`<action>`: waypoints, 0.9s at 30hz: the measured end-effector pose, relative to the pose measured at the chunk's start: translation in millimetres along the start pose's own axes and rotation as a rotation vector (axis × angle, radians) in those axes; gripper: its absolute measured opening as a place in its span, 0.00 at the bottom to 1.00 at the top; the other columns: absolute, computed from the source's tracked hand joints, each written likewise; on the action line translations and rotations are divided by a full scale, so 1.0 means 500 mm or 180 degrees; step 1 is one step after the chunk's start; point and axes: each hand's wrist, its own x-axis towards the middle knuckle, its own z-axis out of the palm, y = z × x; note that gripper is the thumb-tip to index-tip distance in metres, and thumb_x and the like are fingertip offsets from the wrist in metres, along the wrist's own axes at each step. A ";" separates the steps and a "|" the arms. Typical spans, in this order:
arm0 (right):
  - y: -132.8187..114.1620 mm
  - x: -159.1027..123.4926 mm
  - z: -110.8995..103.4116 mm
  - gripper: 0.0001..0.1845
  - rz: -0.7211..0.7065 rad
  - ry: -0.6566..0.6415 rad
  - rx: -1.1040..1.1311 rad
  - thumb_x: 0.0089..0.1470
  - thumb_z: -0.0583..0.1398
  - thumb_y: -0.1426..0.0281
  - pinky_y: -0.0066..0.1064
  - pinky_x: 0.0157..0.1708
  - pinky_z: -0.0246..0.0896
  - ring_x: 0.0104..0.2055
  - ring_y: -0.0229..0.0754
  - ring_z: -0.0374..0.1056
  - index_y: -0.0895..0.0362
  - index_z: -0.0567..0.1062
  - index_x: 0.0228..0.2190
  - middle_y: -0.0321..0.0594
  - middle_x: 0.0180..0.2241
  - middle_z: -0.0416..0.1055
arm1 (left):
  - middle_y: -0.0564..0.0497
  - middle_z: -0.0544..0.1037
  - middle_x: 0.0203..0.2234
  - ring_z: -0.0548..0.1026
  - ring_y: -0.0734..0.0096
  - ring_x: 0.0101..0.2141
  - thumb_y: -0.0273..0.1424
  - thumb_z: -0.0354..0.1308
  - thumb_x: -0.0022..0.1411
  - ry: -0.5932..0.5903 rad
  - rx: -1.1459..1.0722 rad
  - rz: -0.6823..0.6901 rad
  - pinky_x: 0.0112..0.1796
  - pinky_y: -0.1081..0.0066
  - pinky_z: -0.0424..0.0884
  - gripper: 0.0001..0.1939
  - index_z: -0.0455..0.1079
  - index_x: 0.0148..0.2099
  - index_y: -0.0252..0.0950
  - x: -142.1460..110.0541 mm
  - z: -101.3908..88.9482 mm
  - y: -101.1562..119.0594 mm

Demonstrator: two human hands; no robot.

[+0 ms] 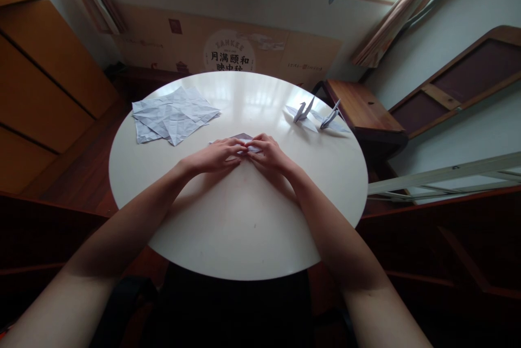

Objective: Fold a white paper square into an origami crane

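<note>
A small piece of folded white paper (254, 148) lies at the middle of the white round table (244, 217). From the left, my left hand (217, 155) closes its fingertips on the paper. My right hand (266, 151) pinches it from the other side, and the fingertips of both hands almost meet over it. Much of the paper is hidden under the fingers. Two folded paper cranes (303, 113) stand with spread wings at the table's right rear.
Creased white paper sheets (175, 114) lie in an overlapping pile at the left rear of the table. Beyond the right edge stands a brown wooden stool or low table (362, 103). A printed banner (146, 33) covers the wall below the window.
</note>
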 end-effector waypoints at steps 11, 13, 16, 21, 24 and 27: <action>0.000 0.000 -0.003 0.14 -0.0004 -0.0022 0.0045 0.60 0.66 0.64 0.48 0.59 0.65 0.51 0.51 0.70 0.47 0.84 0.48 0.44 0.47 0.74 | 0.43 0.69 0.66 0.69 0.52 0.64 0.35 0.54 0.74 -0.0004 -0.0003 0.0015 0.64 0.54 0.65 0.19 0.72 0.64 0.42 -0.001 0.001 -0.002; 0.000 0.000 -0.003 0.14 -0.0010 -0.0023 0.0045 0.60 0.66 0.64 0.48 0.59 0.65 0.51 0.51 0.70 0.47 0.84 0.48 0.44 0.48 0.74 | 0.44 0.69 0.67 0.69 0.53 0.64 0.35 0.54 0.74 -0.0010 -0.0009 0.0011 0.65 0.54 0.64 0.19 0.72 0.64 0.43 -0.001 0.001 -0.003; -0.001 -0.001 -0.004 0.14 0.0000 -0.0044 0.0039 0.60 0.66 0.64 0.47 0.59 0.65 0.51 0.51 0.70 0.47 0.84 0.48 0.45 0.48 0.73 | 0.44 0.68 0.67 0.69 0.52 0.64 0.35 0.53 0.74 -0.0030 -0.0011 0.0005 0.65 0.53 0.64 0.19 0.71 0.64 0.42 -0.001 0.000 -0.002; -0.005 -0.001 -0.007 0.16 0.0046 -0.0079 0.0021 0.60 0.66 0.64 0.48 0.58 0.65 0.52 0.52 0.70 0.48 0.84 0.49 0.45 0.49 0.73 | 0.42 0.68 0.67 0.69 0.50 0.64 0.35 0.54 0.74 -0.0029 -0.0051 0.0007 0.65 0.51 0.64 0.20 0.71 0.65 0.41 -0.002 0.000 -0.003; -0.005 -0.001 -0.008 0.16 0.0041 -0.0096 0.0032 0.60 0.66 0.64 0.48 0.57 0.66 0.52 0.52 0.70 0.47 0.84 0.49 0.45 0.49 0.73 | 0.43 0.68 0.67 0.69 0.51 0.65 0.36 0.54 0.74 -0.0033 -0.0065 0.0026 0.65 0.51 0.64 0.21 0.70 0.66 0.42 -0.001 0.002 -0.007; -0.005 -0.001 -0.008 0.16 0.0036 -0.0109 0.0035 0.60 0.66 0.64 0.47 0.57 0.65 0.52 0.52 0.70 0.46 0.83 0.50 0.45 0.49 0.73 | 0.44 0.68 0.68 0.69 0.52 0.65 0.36 0.54 0.74 -0.0015 -0.0059 0.0021 0.65 0.52 0.64 0.21 0.70 0.66 0.43 -0.001 0.005 -0.010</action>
